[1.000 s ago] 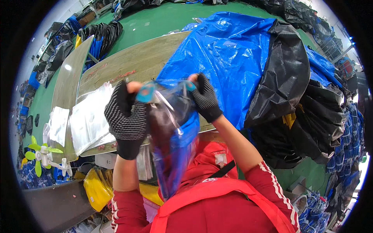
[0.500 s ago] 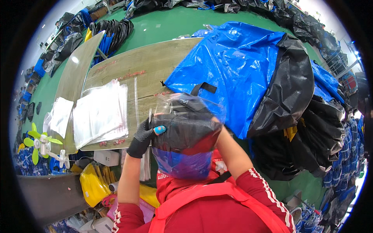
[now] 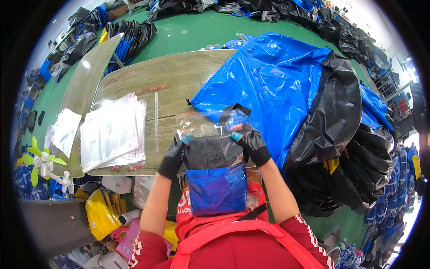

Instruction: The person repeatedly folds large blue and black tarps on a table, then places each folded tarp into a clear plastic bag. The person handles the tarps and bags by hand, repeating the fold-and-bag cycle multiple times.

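A clear plastic bag (image 3: 216,117) hangs upright in front of my chest, at the table's near edge. Folded inside it is a blue and black sheet (image 3: 217,188), black above and blue below. My left hand (image 3: 172,157), in a black glove with blue on the thumb, is closed on the bag's upper left side. Gripping the upper right side is my gloved right hand (image 3: 253,145), its thumb also showing blue. The bag's see-through top sticks up between the hands. Just beyond, a large blue and black sheet (image 3: 268,80) with a black strap lies spread over the table.
Stacked clear bags (image 3: 112,130) lie on the wood-grain table (image 3: 179,71), left of my hands. A small green-bladed fan (image 3: 42,161) stands at the far left. Black sheets (image 3: 349,170) hang in folds at the right. Yellow packets (image 3: 102,213) sit below the table's left end.
My right hand has come out from behind or within the bag's top and now grips its upper right side. The bag has straightened and its contents lie flatter.
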`<action>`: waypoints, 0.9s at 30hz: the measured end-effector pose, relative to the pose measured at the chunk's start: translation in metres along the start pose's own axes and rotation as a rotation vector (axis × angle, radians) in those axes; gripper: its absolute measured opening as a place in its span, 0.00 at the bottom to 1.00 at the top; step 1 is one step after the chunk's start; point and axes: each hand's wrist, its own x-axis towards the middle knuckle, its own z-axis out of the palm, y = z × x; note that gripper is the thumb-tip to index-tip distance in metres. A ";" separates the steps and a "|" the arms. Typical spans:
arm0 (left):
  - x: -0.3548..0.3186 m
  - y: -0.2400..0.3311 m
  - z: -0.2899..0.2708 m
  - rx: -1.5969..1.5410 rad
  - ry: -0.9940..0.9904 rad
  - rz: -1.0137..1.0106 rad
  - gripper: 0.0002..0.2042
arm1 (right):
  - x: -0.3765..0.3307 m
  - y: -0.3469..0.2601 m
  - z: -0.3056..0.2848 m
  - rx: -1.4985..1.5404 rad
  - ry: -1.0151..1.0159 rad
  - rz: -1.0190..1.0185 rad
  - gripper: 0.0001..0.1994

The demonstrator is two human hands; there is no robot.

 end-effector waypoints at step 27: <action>0.003 0.091 0.010 0.619 -0.210 0.379 0.17 | 0.122 -0.078 0.079 -1.233 -0.459 -0.879 0.06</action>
